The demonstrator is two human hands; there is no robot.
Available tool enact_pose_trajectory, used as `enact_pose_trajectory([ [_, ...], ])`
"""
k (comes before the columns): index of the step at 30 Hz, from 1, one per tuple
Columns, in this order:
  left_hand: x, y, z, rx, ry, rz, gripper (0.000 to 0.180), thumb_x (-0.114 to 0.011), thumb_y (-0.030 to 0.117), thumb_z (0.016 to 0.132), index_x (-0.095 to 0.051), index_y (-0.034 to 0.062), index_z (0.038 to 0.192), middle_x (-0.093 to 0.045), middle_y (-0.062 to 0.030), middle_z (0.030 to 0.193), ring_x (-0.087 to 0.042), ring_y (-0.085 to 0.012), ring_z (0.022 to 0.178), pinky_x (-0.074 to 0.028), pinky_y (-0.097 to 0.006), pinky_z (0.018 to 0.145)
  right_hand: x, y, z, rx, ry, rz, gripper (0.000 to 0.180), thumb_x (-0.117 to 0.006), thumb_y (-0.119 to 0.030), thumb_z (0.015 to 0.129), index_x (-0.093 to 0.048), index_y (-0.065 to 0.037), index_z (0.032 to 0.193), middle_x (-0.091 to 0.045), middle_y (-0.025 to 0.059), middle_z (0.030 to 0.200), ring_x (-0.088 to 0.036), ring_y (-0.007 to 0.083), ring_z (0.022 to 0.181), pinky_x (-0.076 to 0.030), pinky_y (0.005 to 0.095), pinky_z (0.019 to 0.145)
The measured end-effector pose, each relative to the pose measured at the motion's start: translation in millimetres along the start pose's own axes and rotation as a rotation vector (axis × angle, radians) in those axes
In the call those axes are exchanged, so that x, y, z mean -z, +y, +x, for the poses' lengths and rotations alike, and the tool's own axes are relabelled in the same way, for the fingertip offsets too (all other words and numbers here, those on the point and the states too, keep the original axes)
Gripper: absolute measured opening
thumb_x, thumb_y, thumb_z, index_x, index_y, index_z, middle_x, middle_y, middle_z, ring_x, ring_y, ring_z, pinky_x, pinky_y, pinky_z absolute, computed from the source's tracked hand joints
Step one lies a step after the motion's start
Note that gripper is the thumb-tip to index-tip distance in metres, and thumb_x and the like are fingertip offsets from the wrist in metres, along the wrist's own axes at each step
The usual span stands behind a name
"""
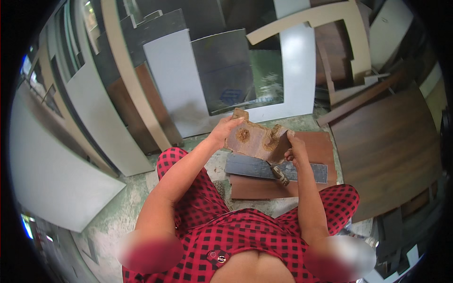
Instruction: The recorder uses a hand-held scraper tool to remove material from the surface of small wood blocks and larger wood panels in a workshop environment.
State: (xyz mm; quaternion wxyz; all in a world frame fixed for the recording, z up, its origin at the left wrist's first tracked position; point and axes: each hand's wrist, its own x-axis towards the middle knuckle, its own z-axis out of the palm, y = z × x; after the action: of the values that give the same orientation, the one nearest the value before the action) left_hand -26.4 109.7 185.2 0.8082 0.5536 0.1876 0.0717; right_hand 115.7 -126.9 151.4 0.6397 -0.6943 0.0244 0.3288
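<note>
Between my two hands I hold up a broken piece of wooden board (255, 140), brownish-grey with a ragged upper edge and two rough, crumbly hollows. My left hand (225, 129) grips its left end, thumb over the face. At its right end my right hand (296, 148) pinches the edge, the other fingers curled. Below the board, on the floor, a dark grey strip (245, 166) lies across reddish-brown panels (257, 188). A small tool with a dark tip and patterned handle (279, 175) rests on the strip, partly covered by the board; its kind is unclear.
A white frame-shaped panel (298, 70) leans ahead, with dark sheets behind it. Tall pale boards (101, 113) stand to the left. At the right is a large brown wood-grain panel (382, 151), with a beige L-shaped offcut (325, 16) above. My checkered legs flank the stack.
</note>
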Motion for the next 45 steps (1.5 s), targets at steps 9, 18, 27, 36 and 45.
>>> enact_pose_trajectory([
  [9, -24, -2, 20, 0.305, -0.403, -0.295, 0.049, -0.060, 0.031, 0.087, -0.049, 0.0025, 0.125, -0.057, -0.0119, 0.118, -0.056, -0.0246, 0.110, -0.045, -0.041, 0.096, 39, 11, -17, -0.040, 0.064, 0.022, 0.049, -0.056, -0.047, 0.088, -0.056, 0.001, 0.096, -0.052, 0.0070, 0.062, -0.050, 0.0160, 0.035, -0.030, 0.0257, 0.028],
  [18, -42, -5, 22, 0.306, -0.413, -0.153, 0.046, -0.061, 0.030, 0.082, -0.054, 0.0020, 0.118, -0.059, -0.0125, 0.112, -0.058, -0.0247, 0.103, -0.047, -0.041, 0.092, 52, 30, -28, -0.094, 0.060, 0.041, 0.054, -0.054, -0.049, 0.087, -0.054, 0.001, 0.105, -0.054, 0.0090, 0.069, -0.051, 0.0170, 0.038, -0.033, 0.0272, 0.031],
  [27, -44, -7, 13, 0.295, -0.410, -0.150, 0.036, -0.060, 0.034, 0.084, -0.060, 0.0059, 0.106, -0.062, -0.0077, 0.100, -0.062, -0.0196, 0.091, -0.051, -0.036, 0.083, 47, 31, -30, -0.060, 0.055, -0.034, 0.052, -0.054, -0.047, 0.087, -0.055, 0.005, 0.097, -0.052, 0.0087, 0.062, -0.050, 0.0169, 0.037, -0.032, 0.0276, 0.029],
  [36, -42, -7, 5, 0.292, -0.363, -0.217, 0.034, -0.062, 0.028, 0.080, -0.058, 0.0049, 0.104, -0.060, -0.0098, 0.096, -0.061, -0.0214, 0.088, -0.052, -0.037, 0.080, 33, 33, -31, -0.102, 0.046, -0.022, 0.047, -0.056, -0.047, 0.087, -0.054, 0.000, 0.081, -0.041, 0.0046, 0.050, -0.044, 0.0165, 0.033, -0.027, 0.0297, 0.029],
  [45, -39, -8, 2, 0.294, -0.300, -0.168, 0.034, -0.060, 0.024, 0.079, -0.056, 0.0035, 0.107, -0.060, -0.0112, 0.101, -0.060, -0.0227, 0.091, -0.051, -0.038, 0.082, 27, 38, -28, -0.113, 0.049, 0.011, 0.046, -0.058, -0.049, 0.085, -0.049, -0.005, 0.071, -0.035, 0.0024, 0.048, -0.038, 0.0161, 0.032, -0.021, 0.0314, 0.032],
])
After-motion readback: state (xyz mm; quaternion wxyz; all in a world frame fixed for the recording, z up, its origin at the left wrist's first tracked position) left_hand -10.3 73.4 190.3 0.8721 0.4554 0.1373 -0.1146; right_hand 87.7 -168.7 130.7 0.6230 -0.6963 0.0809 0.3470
